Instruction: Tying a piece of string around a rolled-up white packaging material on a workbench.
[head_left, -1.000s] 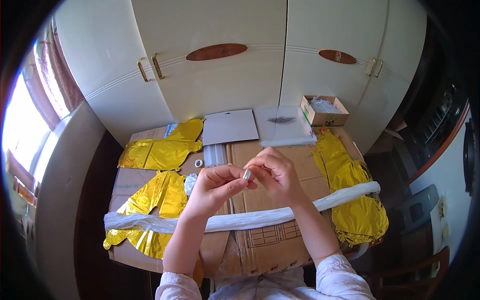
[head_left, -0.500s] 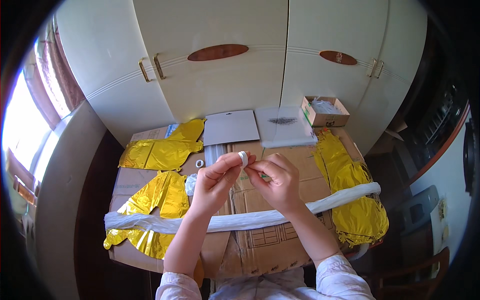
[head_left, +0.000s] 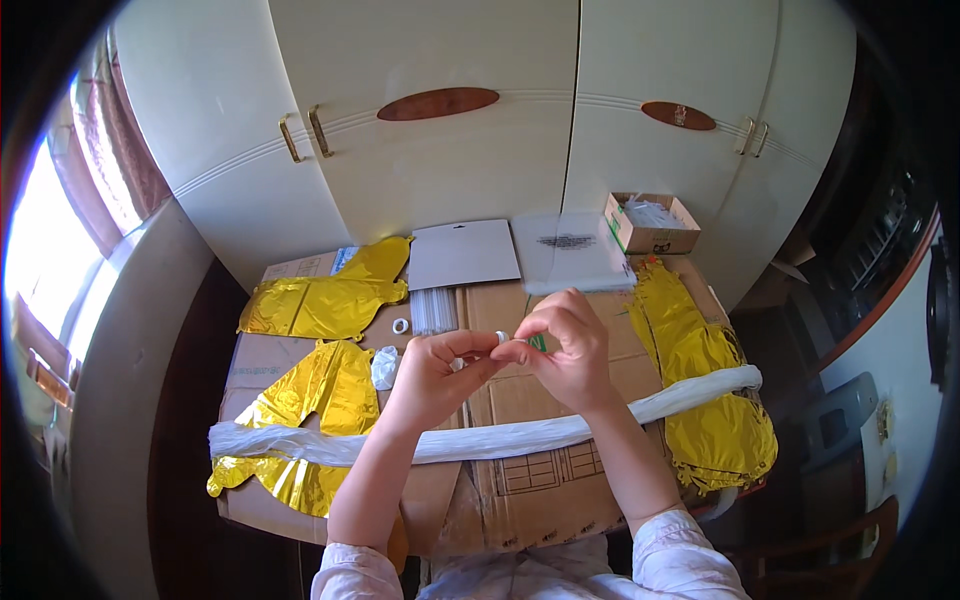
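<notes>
Handling seemed unfinished: a white coil [head_left: 502,338] was pinched between left hand [head_left: 436,375] and right hand [head_left: 568,352], one ring [head_left: 401,321] left untouched.

White cabinet [head_left: 430,190]: 12 o'clock, fitted with a brown oval plaque [head_left: 438,104] and, between 10 and 11 o'clock, brass handles [head_left: 319,132]. Window [head_left: 42,230]: 9 o'clock. Curtain [head_left: 110,130]: 10 o'clock, beside the window. Wooden chair [head_left: 882,512]: 4 o'clock.
</notes>
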